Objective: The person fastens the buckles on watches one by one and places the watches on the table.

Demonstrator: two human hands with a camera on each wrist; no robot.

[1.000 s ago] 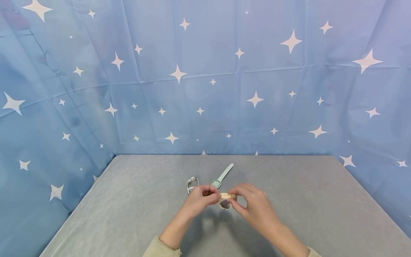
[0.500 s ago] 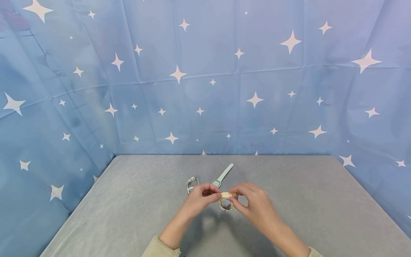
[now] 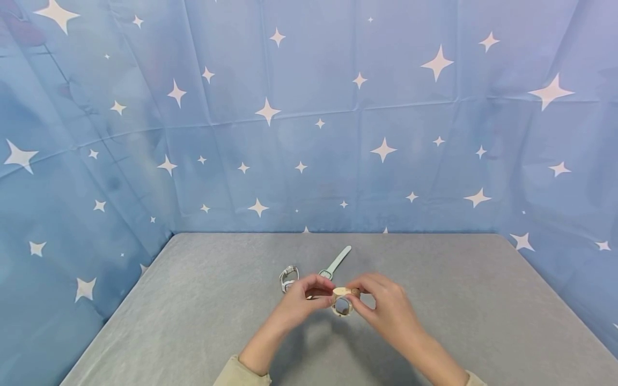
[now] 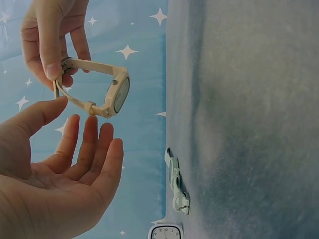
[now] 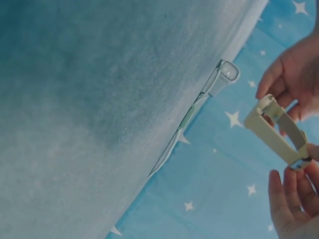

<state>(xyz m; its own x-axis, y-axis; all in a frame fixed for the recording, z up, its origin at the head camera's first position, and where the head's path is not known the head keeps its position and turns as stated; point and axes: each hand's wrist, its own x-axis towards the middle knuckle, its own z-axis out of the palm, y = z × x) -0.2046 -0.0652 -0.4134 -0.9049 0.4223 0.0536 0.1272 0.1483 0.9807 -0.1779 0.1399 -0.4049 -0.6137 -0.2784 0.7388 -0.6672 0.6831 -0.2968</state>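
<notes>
A cream-yellow wristwatch point(image 3: 343, 306) with a round dial is held up between the two hands, its strap looped; in the left wrist view the wristwatch point(image 4: 118, 95) hangs with its dial to the right. My right hand point(image 3: 388, 305) pinches the strap by the buckle between thumb and fingers. Opposite it, my left hand point(image 3: 301, 303) is close to the strap, thumb near its end. Seen by the left wrist camera, that left hand point(image 4: 65, 184) has its fingers spread loosely, with a gap between thumb and forefinger. The right wrist view shows the strap point(image 5: 271, 137) side-on.
Behind the hands a pale green watch point(image 3: 337, 262) lies on the grey table point(image 3: 217, 300), strap stretched to the upper right. Left of it lies a white watch point(image 3: 288, 274), its strap looped, partly behind the left hand. A blue star-printed curtain point(image 3: 328, 177) stands along the table's back edge.
The left fingers have parted from their pinch on the strap end. The cream-yellow wristwatch has shifted slightly right, its round case showing more. The right hand keeps its pinch.
</notes>
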